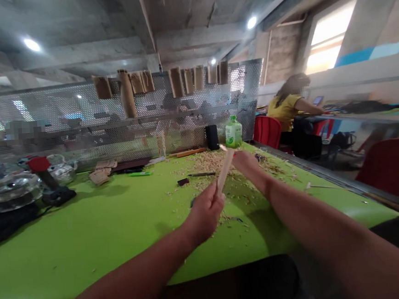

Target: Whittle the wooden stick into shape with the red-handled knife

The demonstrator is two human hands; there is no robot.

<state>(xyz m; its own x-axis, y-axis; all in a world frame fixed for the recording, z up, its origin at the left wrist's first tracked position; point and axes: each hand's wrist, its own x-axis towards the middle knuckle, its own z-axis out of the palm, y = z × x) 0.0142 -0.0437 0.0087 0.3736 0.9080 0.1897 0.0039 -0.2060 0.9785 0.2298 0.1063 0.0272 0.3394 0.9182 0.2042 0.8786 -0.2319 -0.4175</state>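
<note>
Pale wooden stick, centre of frame, clamped by fingers of left hand; right hand just beside its upper end, fingers hidden, cannot tell their state. Pale wood shavings scattered on green worktop; green-capped plastic bottle beyond.

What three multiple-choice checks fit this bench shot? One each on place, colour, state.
1. Where does the green-labelled bottle stand? A. far end of the table, B. on a red chair, C. in the right hand.
2. What colour is the tabletop? A. red, B. grey, C. lime green.
3. What state is the wooden stick in? A. flat on the table, B. tilted up in the left hand, C. standing in the bottle.

1 A, beside the perforated screen.
2 C, seen around the wood shavings.
3 B, its lower end in that fist.
</note>
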